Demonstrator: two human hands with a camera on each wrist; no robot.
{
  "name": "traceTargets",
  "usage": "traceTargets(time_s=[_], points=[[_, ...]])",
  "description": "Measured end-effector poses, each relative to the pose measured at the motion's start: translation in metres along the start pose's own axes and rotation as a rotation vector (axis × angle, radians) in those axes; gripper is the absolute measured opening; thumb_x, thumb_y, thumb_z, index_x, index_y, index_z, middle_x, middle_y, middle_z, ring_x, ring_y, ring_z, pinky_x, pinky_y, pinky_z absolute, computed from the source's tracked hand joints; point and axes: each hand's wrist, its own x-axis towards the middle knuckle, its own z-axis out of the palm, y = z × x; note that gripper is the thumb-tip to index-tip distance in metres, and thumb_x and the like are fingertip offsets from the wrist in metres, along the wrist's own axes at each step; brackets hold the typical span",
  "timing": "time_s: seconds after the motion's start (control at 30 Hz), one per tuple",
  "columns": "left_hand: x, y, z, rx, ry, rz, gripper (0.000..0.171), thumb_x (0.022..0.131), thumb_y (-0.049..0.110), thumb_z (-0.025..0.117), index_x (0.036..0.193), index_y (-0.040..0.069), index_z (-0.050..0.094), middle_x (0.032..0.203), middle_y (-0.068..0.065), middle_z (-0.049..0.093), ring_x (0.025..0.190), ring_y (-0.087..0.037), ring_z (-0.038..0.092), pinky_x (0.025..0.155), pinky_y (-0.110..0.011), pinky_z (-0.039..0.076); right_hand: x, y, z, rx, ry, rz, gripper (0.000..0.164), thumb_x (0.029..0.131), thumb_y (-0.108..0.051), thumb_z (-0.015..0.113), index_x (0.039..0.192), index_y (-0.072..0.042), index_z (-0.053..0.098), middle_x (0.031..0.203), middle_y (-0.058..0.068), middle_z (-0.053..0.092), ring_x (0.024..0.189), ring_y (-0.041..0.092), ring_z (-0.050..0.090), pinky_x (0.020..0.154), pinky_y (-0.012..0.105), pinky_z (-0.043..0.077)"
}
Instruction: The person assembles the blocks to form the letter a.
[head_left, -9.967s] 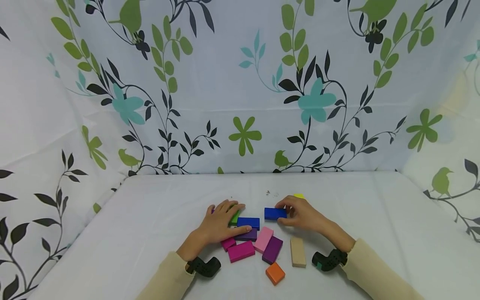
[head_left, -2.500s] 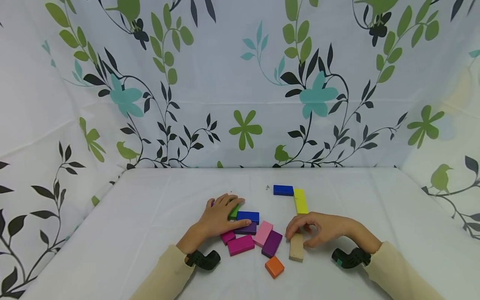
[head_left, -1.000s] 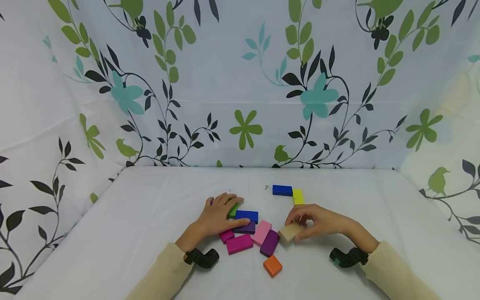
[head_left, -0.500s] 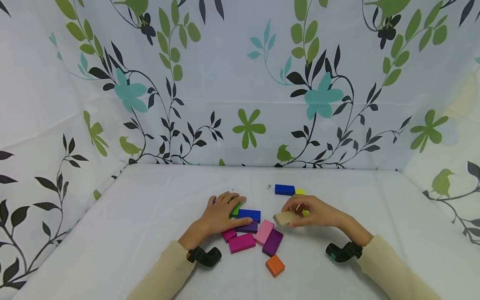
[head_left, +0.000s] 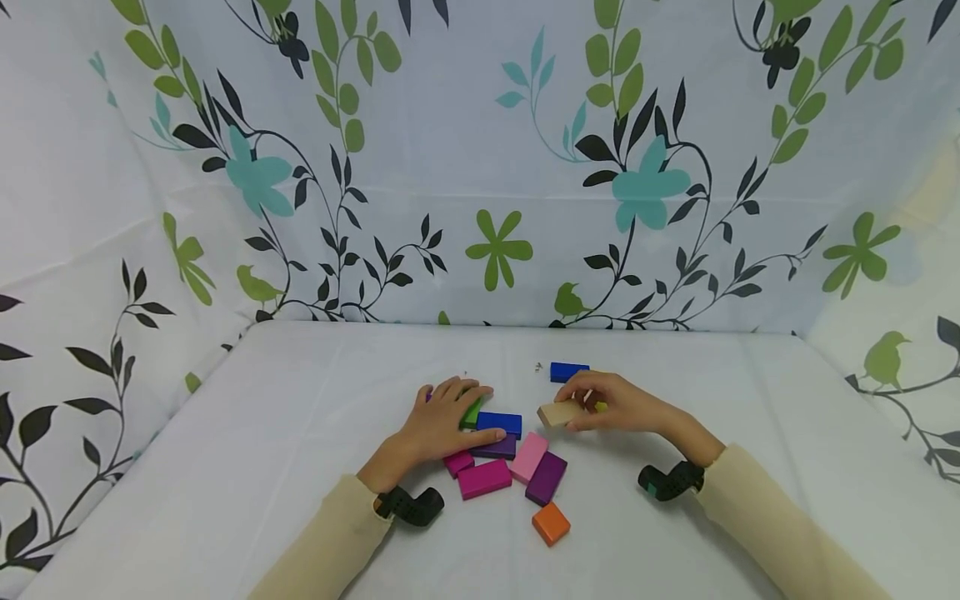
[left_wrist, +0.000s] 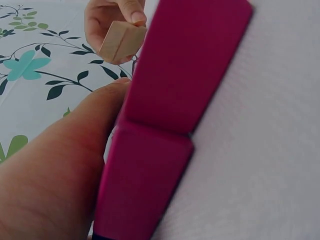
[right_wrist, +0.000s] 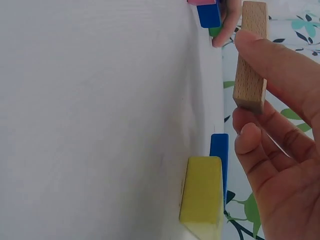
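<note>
My right hand (head_left: 622,404) pinches a plain wooden block (head_left: 558,414) between thumb and fingers. In the right wrist view the wooden block (right_wrist: 251,75) is held off the white tabletop. A yellow block (right_wrist: 202,190) stands below that hand, with a blue block (head_left: 568,372) at its far end; in the head view the hand mostly hides the yellow one. My left hand (head_left: 431,425) lies spread over a cluster of blocks, covering part of a green block (head_left: 471,412), a dark purple block (head_left: 495,447) and a magenta block (head_left: 459,462).
Beside the left hand lie another blue block (head_left: 500,423), a larger magenta block (head_left: 484,479), a pink block (head_left: 529,457) and a purple block (head_left: 547,478). An orange block (head_left: 551,523) sits nearer the front. A leaf-patterned curtain (head_left: 420,167) hangs behind the white table (head_left: 225,483).
My right hand put the blue block down by the yellow one, then took the wooden block from the table, turned it and carried it toward the back. The left hand stays in place.
</note>
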Motion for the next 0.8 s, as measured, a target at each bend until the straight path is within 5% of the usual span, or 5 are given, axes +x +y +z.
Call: traceTargets(time_s=[0.8], points=[[0.0, 0.001, -0.001, 0.002, -0.006, 0.003, 0.072, 0.085, 0.067, 0.058, 0.144, 0.026, 0.047, 0.149, -0.006, 0.042, 0.141, -0.033, 0.031, 0.109, -0.065, 0.021, 0.031, 0.003, 0.008, -0.12, -0.01, 0.053, 0.033, 0.086, -0.015, 0.076, 0.113, -0.001, 0.063, 0.095, 0.003, 0.06, 0.083, 0.02, 0.052, 0.068, 0.026, 0.047]])
